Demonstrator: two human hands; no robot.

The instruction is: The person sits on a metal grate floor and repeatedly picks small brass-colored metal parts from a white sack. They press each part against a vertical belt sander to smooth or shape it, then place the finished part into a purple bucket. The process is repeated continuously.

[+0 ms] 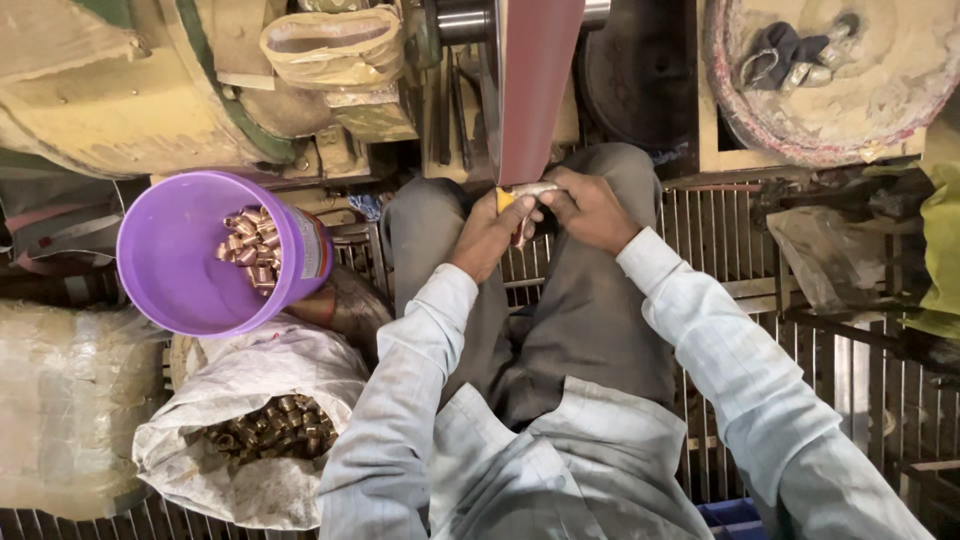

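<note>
Both hands meet at the lower end of a dark red sanding belt that runs up and away in front of me. My left hand and my right hand together grip a small metal fitting and press it against the belt. A yellow flash shows at the left thumb, right where the piece touches the belt. My grey trousers and pale shirt sleeves fill the lower middle of the view.
A purple bucket at my left holds several copper-coloured fittings. Below it an open white sack holds many more brass pieces. A metal grate floor lies to the right. Machine housing and a round drum stand ahead.
</note>
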